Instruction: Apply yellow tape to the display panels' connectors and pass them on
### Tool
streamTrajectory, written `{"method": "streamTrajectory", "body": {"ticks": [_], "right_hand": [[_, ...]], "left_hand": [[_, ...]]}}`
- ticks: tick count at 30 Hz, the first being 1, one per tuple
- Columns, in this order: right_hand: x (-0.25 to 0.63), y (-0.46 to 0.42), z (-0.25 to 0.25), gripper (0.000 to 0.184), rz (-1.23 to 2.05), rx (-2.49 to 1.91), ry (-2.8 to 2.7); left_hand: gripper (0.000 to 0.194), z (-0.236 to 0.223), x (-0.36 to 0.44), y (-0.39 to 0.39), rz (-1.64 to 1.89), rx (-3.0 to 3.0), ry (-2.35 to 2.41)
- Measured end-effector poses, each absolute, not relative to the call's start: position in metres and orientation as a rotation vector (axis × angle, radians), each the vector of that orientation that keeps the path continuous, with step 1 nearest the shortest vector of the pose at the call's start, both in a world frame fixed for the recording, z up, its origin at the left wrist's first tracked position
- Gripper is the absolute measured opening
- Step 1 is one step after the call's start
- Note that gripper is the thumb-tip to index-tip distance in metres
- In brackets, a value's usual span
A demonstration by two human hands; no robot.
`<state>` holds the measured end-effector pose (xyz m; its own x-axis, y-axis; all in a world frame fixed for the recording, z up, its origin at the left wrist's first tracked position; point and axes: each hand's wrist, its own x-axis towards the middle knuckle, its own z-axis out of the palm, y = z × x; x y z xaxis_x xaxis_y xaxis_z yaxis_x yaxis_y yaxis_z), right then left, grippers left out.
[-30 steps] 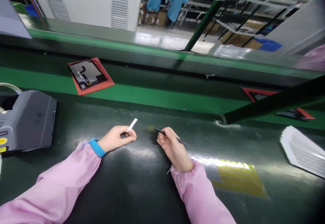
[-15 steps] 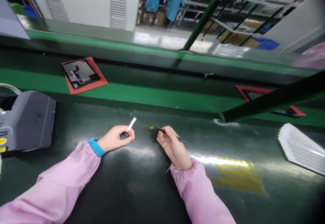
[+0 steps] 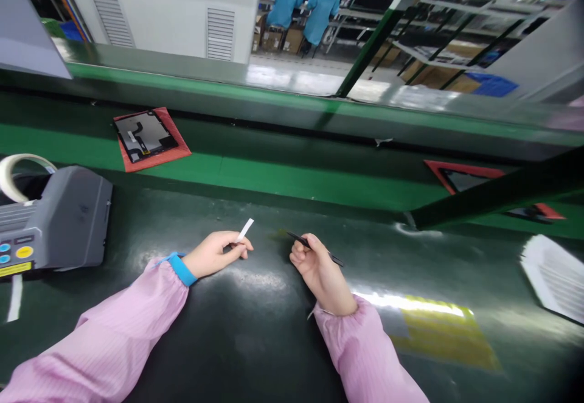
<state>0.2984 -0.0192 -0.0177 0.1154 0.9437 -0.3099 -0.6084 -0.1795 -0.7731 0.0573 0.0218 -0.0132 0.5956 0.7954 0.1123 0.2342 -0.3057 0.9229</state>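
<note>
I am seeing left hand [image 3: 217, 253] pinching strip [image 3: 245, 231] over bench [image 3: 255, 336], already loose from dispenser [image 3: 86, 217]; right hand [image 3: 319, 269] gripping tweezers [image 3: 298, 240], blurred yellow film [image 3: 280, 233] showing near tip. Panel [image 3: 154, 130] is lying untouched behind.

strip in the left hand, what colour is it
White; the strip in the left hand shows in the head view, the only one.

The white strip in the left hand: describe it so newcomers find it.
Over the green bench, find the left hand, with its blue wristband. A short white strip slants from its grip. Unlike the white tape by the grey machine, it is held.
</note>
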Motion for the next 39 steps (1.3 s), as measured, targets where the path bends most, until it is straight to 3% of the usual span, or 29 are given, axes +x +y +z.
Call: {"method": "streamTrajectory", "body": {"ticks": [39], "right_hand": [[0.2997,-0.0192,-0.0189,0.033,1.476,-1.021,-0.494]], "left_hand": [[0.022,-0.0128,0.0581,0.0204,0.686,1.887,0.859]]}}
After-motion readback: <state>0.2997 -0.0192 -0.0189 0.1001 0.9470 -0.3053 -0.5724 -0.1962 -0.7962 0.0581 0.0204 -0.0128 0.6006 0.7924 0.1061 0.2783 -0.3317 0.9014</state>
